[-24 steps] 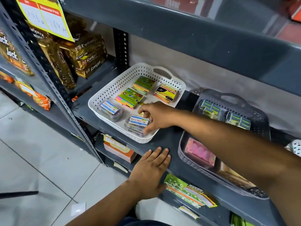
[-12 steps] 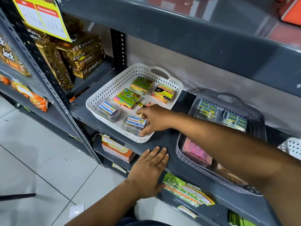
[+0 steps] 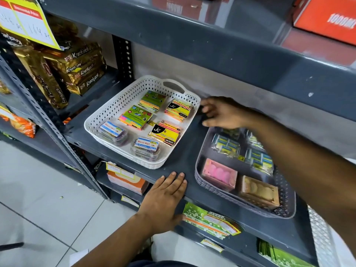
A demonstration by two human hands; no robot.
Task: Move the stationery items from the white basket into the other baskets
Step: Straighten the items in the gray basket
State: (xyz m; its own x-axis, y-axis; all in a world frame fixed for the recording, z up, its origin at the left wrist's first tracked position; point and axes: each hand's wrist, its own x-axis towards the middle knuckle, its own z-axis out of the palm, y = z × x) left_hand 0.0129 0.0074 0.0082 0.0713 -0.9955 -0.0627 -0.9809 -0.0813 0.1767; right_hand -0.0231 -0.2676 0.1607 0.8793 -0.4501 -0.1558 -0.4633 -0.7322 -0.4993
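The white basket [image 3: 115, 105] sits on the grey shelf and holds two clear plastic boxes [image 3: 145, 146] with blue labels, green sticky-note pads [image 3: 134, 116] and yellow-and-black pads [image 3: 164, 133]. To its right lies a grey basket [image 3: 198, 170] with wrapped eraser packs [image 3: 225, 145], a pink box [image 3: 219, 173] and a beige box [image 3: 259, 190]. My right hand [image 3: 221, 112] hovers, blurred, over the shelf between the two baskets, just past the white basket's right rim, fingers apart and nothing visible in it. My left hand [image 3: 165, 195] lies flat on the shelf's front edge.
The upper shelf [image 3: 192, 45] overhangs closely above both baskets. Gold biscuit packs [image 3: 77, 70] fill the neighbouring bay on the left. Another white perforated basket [image 3: 319, 237] shows at the far right. An orange box [image 3: 125, 182] and green packets [image 3: 210, 220] sit on the shelf below.
My right hand has left the front clear box in the white basket and swung back and right, out over the basket's rim. The left hand stays on the shelf edge.
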